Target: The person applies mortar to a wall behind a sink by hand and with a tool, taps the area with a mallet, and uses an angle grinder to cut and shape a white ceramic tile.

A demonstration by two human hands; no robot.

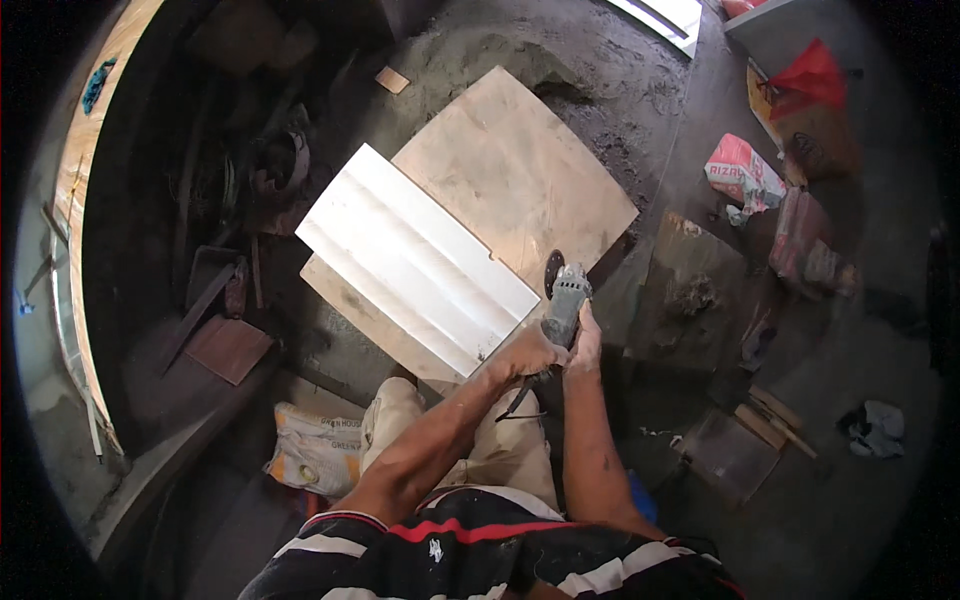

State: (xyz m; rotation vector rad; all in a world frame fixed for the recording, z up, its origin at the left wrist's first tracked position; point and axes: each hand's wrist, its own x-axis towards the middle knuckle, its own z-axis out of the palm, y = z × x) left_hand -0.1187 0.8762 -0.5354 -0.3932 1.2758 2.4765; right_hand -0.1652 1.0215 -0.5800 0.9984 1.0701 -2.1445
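Observation:
Both my hands are closed around a grey angle grinder (568, 300), whose dark disc points away from me. My left hand (535, 350) wraps the rear of its body, and a dark cord hangs below. My right hand (587, 338) grips the body from the right side. Just left of the grinder lies a white ribbed tile or panel (415, 260) with a small notch in its far right edge. It rests on a large brownish board (520, 150) on the ground. The disc is close to the panel's right corner; whether they touch I cannot tell.
A printed sack (315, 447) lies by my left leg. Red and white bags (745, 172) lie at the right, near a dusty board (690, 265). Wood pieces (770, 418) and a crumpled plastic bag (873, 430) are at lower right. A reddish tile (229, 349) sits at left.

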